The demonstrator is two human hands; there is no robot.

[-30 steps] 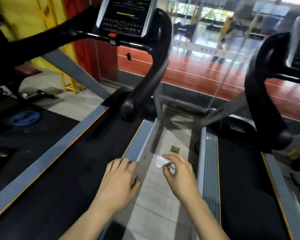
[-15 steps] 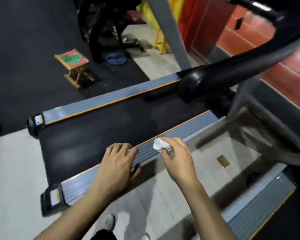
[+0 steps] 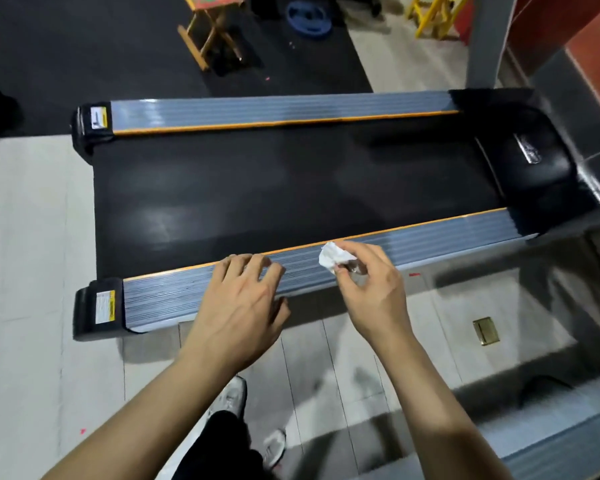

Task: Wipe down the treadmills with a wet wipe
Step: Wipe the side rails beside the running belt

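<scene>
Treadmill (image 3: 291, 181) lying crosswise, motor hood (image 3: 534, 157) at right, rear end caps at left. Belt (image 3: 274, 188) between far side rail (image 3: 278, 110) and near side rail (image 3: 430, 237). Left hand (image 3: 241, 306) over near rail, left of right hand (image 3: 371, 292); wet wipe (image 3: 331, 258) pinched in right fingertips, over same rail. Floor plate (image 3: 485, 330) on tiles, near and right of hands. Shoes (image 3: 232, 396) on tiles below arms. Second treadmill's edge (image 3: 568, 448) at near right. Folding stool (image 3: 212, 26) and weight plate (image 3: 309, 19) beyond far rail, stool left of plate.
</scene>
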